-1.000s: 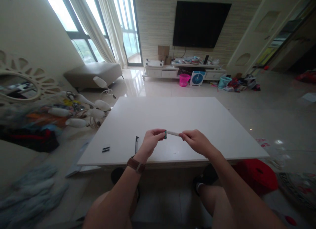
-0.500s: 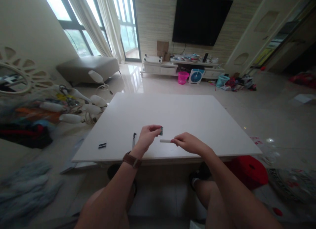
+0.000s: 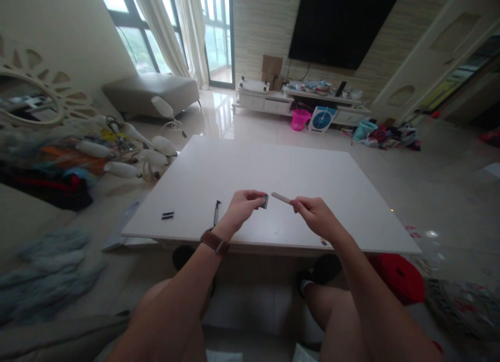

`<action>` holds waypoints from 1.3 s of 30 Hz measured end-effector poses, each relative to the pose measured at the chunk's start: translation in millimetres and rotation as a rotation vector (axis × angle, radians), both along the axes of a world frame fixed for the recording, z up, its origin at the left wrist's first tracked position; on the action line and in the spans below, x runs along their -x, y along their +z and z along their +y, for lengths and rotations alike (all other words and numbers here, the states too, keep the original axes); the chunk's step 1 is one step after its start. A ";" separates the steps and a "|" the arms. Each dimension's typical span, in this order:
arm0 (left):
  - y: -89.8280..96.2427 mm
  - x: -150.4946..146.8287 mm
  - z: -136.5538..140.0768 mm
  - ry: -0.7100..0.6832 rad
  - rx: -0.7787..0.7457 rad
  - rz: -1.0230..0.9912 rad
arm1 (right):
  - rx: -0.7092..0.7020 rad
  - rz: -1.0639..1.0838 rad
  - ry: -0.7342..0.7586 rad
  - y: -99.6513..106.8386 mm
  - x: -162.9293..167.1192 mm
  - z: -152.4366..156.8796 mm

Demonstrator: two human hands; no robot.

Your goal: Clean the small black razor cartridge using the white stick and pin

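Note:
Over the front middle of the white table (image 3: 269, 164), my left hand (image 3: 244, 208) pinches a small flat green piece with a dark edge (image 3: 265, 201), which looks like a little circuit board. My right hand (image 3: 312, 212) grips a flat grey stick with a rounded end (image 3: 281, 197). The stick's free end points left and up, close to the green piece but apart from it. Left of my left hand lies a thin dark rod with a bent tip (image 3: 217, 211). Two short black strips (image 3: 167, 215) lie farther left.
A tiny dark item (image 3: 324, 241) lies at the table's front edge, near my right forearm. White lamp arms (image 3: 156, 156) crowd the table's left side. A red stool-like object (image 3: 398, 278) stands at the front right, below the tabletop.
The stick has risen and turned from level to slanting, its free end now beside the green piece instead of below it. The whole view has shifted slightly.

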State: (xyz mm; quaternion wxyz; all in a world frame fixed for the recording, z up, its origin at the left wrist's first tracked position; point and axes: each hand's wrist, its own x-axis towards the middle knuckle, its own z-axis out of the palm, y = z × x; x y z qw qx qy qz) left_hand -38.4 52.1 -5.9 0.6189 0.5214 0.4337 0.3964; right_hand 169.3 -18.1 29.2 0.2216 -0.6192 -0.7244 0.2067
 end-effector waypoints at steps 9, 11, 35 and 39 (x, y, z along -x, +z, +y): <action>0.9 5.2 1.3 0.038 0.039 -0.025 | 0.018 0.066 0.008 0.6 5.9 3.2; 1.1 5.5 1.5 0.026 0.042 -0.023 | -0.048 0.098 -0.057 0.9 0.6 3.0; 3.7 7.1 -1.3 -0.120 -0.023 0.054 | 0.104 -0.068 0.095 0.9 6.3 -0.3; 5.7 6.7 -1.6 -0.117 -0.028 0.078 | 0.305 -0.065 0.283 -1.0 6.5 -0.9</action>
